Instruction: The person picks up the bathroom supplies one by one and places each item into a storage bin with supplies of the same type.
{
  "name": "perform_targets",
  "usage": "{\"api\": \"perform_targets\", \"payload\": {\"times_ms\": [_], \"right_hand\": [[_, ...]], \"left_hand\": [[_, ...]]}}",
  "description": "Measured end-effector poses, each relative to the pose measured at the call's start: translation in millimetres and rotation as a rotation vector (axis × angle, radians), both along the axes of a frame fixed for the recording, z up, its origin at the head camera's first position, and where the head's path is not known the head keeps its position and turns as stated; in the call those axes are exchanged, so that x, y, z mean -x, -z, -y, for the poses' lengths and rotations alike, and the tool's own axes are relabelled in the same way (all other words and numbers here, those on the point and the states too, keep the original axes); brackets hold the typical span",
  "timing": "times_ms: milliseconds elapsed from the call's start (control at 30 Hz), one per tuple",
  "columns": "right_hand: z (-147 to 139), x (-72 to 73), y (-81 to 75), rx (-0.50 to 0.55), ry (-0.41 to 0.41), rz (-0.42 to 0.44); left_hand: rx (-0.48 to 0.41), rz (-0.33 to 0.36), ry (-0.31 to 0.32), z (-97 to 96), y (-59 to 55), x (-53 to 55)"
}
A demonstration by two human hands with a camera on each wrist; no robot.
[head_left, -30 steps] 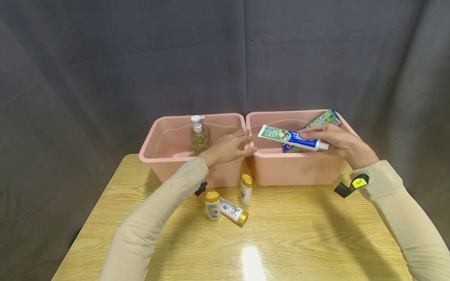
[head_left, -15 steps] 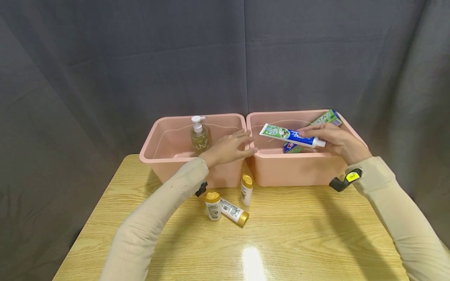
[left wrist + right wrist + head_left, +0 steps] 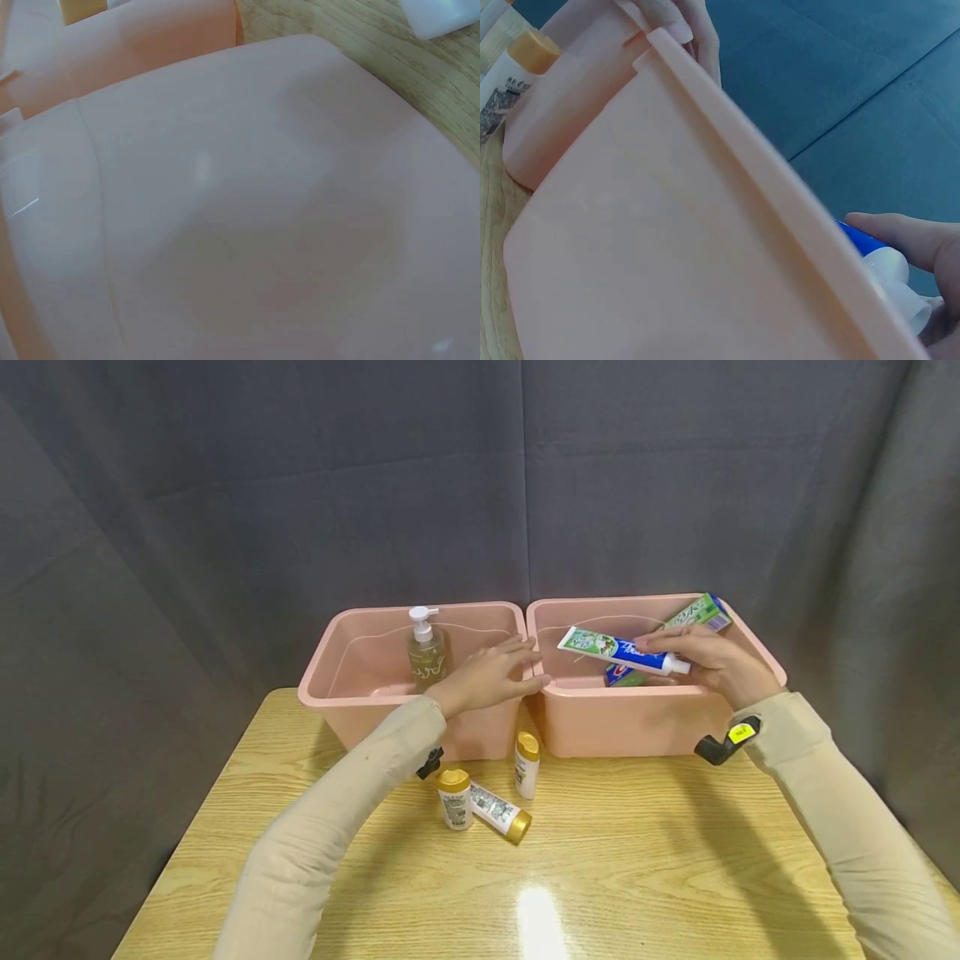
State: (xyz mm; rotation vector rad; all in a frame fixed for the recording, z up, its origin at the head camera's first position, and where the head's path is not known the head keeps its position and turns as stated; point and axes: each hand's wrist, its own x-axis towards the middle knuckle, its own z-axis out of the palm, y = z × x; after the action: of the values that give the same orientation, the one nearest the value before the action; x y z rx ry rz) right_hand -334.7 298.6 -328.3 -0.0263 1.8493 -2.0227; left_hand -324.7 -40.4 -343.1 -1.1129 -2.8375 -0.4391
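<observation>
The right hand (image 3: 712, 662) edged left, grip pinching a toothpaste tube (image 3: 618, 650) over the toothpaste carton (image 3: 697, 612) in a pink bin (image 3: 622, 722); the left hand (image 3: 491, 675), loosely spread, touched the rim (image 3: 592, 692).

Before you, a pale wood-grain table (image 3: 630, 852) is carrying: a pink left bin (image 3: 480, 731) and a pink right bin (image 3: 630, 722), sitting side by side. On your side of them: one upright bottle (image 3: 456, 806), white, gold-capped, is standing; one lying bottle (image 3: 491, 807), matching, is resting just beside it; a third bottle (image 3: 527, 772), likewise gold-capped, is standing near the bins.
</observation>
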Motion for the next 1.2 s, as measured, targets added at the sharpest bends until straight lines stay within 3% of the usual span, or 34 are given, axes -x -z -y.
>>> {"api": "perform_targets", "payload": {"times_ms": [767, 1067, 1200], "right_hand": [[-3.8, -0.1, 7.0, -0.015, 0.019, -0.001], [-1.0, -0.7, 6.8, -0.016, -0.006, 0.007], [-0.3, -0.1, 7.4, -0.067, -0.027, 0.003]], "left_hand": [[0.001, -0.004, 0.011, -2.1, 1.2, 1.2], [-0.008, -0.012, 0.016, -0.6, 1.0, 0.7], [0.003, -0.013, 0.009, -0.4, 1.1, 1.6]]}}
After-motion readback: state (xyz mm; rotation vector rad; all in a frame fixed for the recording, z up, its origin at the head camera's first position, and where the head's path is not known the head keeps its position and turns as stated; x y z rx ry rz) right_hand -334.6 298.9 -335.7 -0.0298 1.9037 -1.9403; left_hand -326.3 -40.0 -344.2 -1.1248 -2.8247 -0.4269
